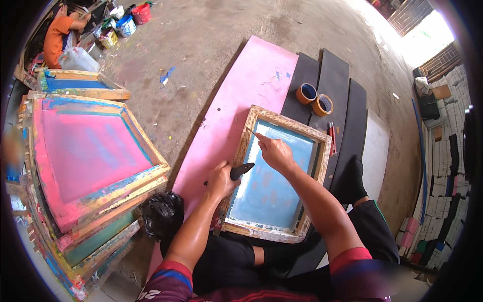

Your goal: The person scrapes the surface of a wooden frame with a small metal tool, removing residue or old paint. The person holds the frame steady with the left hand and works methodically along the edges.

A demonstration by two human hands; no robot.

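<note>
A wooden screen-printing frame with pale blue mesh lies tilted in front of me, partly on a pink board. My left hand is closed around a black tool by the frame's left side; its exact kind is hard to make out. Over the mesh, my right hand pinches a thin stick-like tool. The stick's tip points at the frame's upper left inside edge; whether it touches is unclear.
Two tape rolls and a red cutter lie on dark boards. Paint-stained frames are stacked at left, beside a black plastic bag. Paint buckets and a person in orange are far left.
</note>
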